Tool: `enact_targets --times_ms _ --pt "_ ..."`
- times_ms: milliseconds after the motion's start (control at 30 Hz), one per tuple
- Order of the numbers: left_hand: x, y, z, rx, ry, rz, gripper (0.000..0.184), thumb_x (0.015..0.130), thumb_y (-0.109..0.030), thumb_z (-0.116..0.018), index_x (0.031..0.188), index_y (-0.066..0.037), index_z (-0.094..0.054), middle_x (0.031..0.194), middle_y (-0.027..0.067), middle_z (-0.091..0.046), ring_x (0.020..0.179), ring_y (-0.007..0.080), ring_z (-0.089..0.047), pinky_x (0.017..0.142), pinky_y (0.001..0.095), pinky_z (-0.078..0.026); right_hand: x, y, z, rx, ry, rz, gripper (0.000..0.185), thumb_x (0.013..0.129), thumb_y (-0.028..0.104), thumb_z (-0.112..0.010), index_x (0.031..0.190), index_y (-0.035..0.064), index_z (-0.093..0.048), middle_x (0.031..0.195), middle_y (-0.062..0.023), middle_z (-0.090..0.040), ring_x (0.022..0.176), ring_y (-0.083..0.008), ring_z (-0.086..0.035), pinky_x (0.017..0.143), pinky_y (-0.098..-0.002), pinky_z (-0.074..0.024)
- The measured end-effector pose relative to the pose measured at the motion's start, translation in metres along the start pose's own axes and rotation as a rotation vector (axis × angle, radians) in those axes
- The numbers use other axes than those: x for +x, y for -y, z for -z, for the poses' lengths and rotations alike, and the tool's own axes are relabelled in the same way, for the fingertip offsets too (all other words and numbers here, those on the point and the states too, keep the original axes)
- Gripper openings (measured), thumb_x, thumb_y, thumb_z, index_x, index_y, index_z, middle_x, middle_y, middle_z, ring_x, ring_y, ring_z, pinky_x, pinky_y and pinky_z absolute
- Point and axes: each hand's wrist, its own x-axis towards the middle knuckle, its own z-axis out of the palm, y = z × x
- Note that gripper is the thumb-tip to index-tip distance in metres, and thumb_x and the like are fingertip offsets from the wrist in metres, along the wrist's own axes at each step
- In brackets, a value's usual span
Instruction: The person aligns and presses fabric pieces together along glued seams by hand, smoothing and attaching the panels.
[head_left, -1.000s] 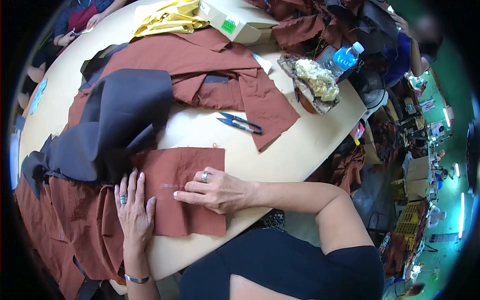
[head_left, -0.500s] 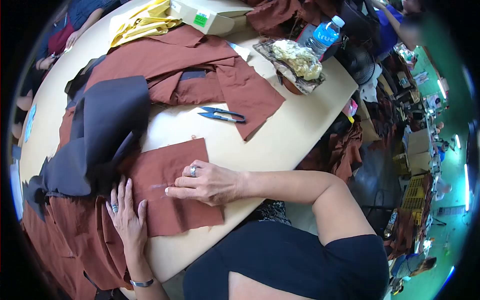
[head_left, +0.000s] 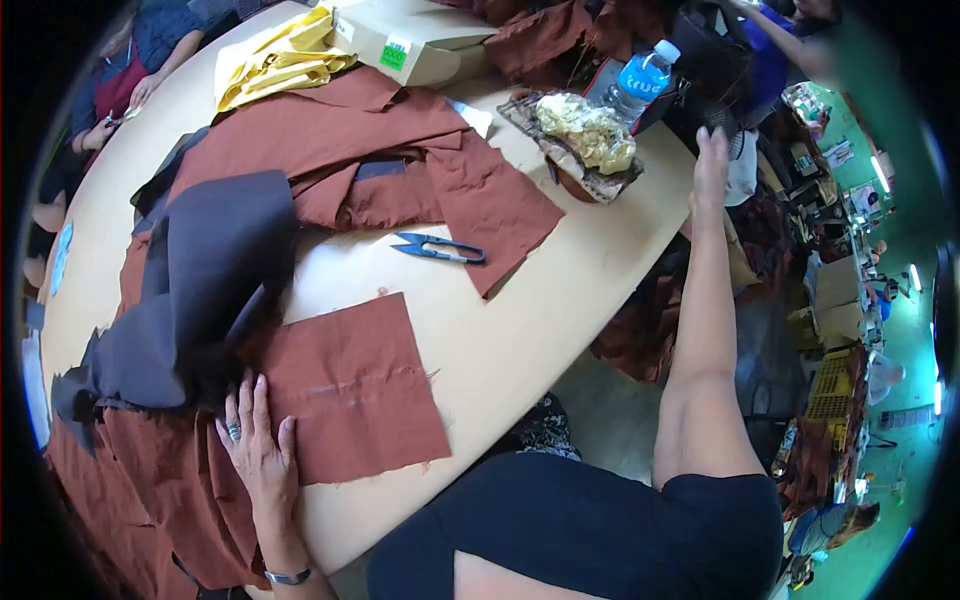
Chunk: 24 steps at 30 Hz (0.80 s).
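My left hand (head_left: 260, 440) lies flat with its fingers spread. It rests at the left edge of a rust-brown fabric panel (head_left: 390, 430), beside a heap of brown cloth (head_left: 150, 490). Across the panel's middle runs a faint pale line. My right hand (head_left: 711, 170) is stretched far out past the table's right edge, in front of a small fan (head_left: 738, 145); its fingers point away and nothing shows in them. Blue-handled thread snips (head_left: 440, 248) lie on the table beyond the panel. Dark grey cloth (head_left: 220, 240) is bunched above my left hand.
More brown fabric (head_left: 310, 130) spreads over the far part of the table (head_left: 480, 370). Yellow cloth (head_left: 285, 60), a cardboard box (head_left: 420, 45), a water bottle (head_left: 640, 82) and a crumpled wrapper (head_left: 585, 132) stand around it. Another person's hands (head_left: 145, 90) are at the far left.
My right hand has left the fabric panel and reached out to the far right, its arm now extended. My left hand stays at the panel's left edge.
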Motion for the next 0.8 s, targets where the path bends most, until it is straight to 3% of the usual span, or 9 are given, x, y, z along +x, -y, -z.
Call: enact_targets --times_ms 33,100,233,333,433,533,567,800 --pt "0.000 0.000 0.000 0.013 0.005 0.004 0.054 0.090 -0.036 -0.047 0.139 -0.015 -0.037 0.145 0.0038 -0.034 0.134 0.0290 -0.028 0.109 0.0548 -0.014 0.027 -0.058 0.007 -0.052 0.056 -0.189 0.073 0.087 0.048 -0.051 0.139 0.0003 -0.031 0.143 -0.0212 -0.033 0.132 -0.0335 -0.031 0.108 -0.0407 -0.0231" --pt "-0.003 0.004 -0.002 0.018 0.013 0.000 0.054 0.090 -0.038 -0.046 0.139 -0.014 -0.037 0.145 0.0040 -0.034 0.134 0.0294 -0.028 0.108 0.0552 -0.014 0.033 -0.081 0.019 -0.454 0.061 -0.289 0.082 0.084 0.058 -0.048 0.140 0.0008 -0.029 0.143 -0.0215 -0.032 0.134 -0.0351 -0.028 0.109 -0.0441 -0.0187" --pt "0.000 0.001 -0.003 0.008 0.004 -0.003 0.054 0.091 -0.040 -0.044 0.138 -0.014 -0.038 0.145 0.0050 -0.034 0.133 0.0300 -0.028 0.109 0.0546 -0.013 0.035 -0.041 0.000 -0.505 0.183 -0.083 0.086 0.083 0.063 -0.045 0.141 0.0030 -0.027 0.145 -0.0211 -0.029 0.137 -0.0351 -0.020 0.111 -0.0431 -0.0162" --pt "0.000 0.000 0.000 -0.005 -0.002 0.003 0.053 0.091 -0.037 -0.045 0.138 -0.014 -0.038 0.144 0.0057 -0.035 0.133 0.0300 -0.028 0.109 0.0537 -0.013 0.001 0.005 -0.022 -0.158 0.274 0.010 0.086 0.081 0.060 -0.052 0.142 0.0052 -0.028 0.144 -0.0208 -0.031 0.136 -0.0349 -0.024 0.110 -0.0399 -0.0202" --pt "-0.002 0.002 0.000 -0.015 -0.011 -0.016 0.052 0.090 -0.033 -0.048 0.137 -0.014 -0.039 0.143 0.0061 -0.035 0.133 0.0299 -0.028 0.109 0.0525 -0.014 -0.045 0.047 -0.036 -0.145 0.449 0.188 0.090 0.075 0.056 -0.063 0.142 0.0066 -0.028 0.141 -0.0212 -0.035 0.132 -0.0338 -0.032 0.108 -0.0376 -0.0257" --pt "-0.001 0.002 0.000 -0.013 -0.028 -0.042 0.053 0.088 -0.029 -0.050 0.137 -0.013 -0.039 0.143 0.0058 -0.036 0.133 0.0295 -0.029 0.110 0.0510 -0.013 -0.056 0.060 -0.048 -0.426 0.490 0.382 0.099 0.068 0.053 -0.071 0.143 0.0064 -0.025 0.137 -0.0228 -0.040 0.126 -0.0322 -0.042 0.104 -0.0380 -0.0319" --pt "0.000 0.001 0.000 -0.014 -0.031 -0.042 0.053 0.088 -0.030 -0.050 0.137 -0.013 -0.039 0.143 0.0059 -0.036 0.133 0.0294 -0.029 0.110 0.0509 -0.013 -0.056 0.071 -0.046 -0.386 0.598 0.199 0.105 0.063 0.052 -0.076 0.143 0.0069 -0.024 0.133 -0.0239 -0.044 0.121 -0.0323 -0.047 0.102 -0.0385 -0.0355" --pt "0.000 -0.001 0.002 -0.006 -0.003 -0.004 0.052 0.089 -0.032 -0.048 0.137 -0.013 -0.039 0.143 0.0055 -0.036 0.134 0.0293 -0.028 0.110 0.0512 -0.013 -0.041 0.041 -0.051 -0.019 0.603 0.138 0.101 0.064 0.043 -0.079 0.142 0.0057 -0.027 0.126 -0.0222 -0.050 0.115 -0.0295 -0.051 0.097 -0.0370 -0.0398"
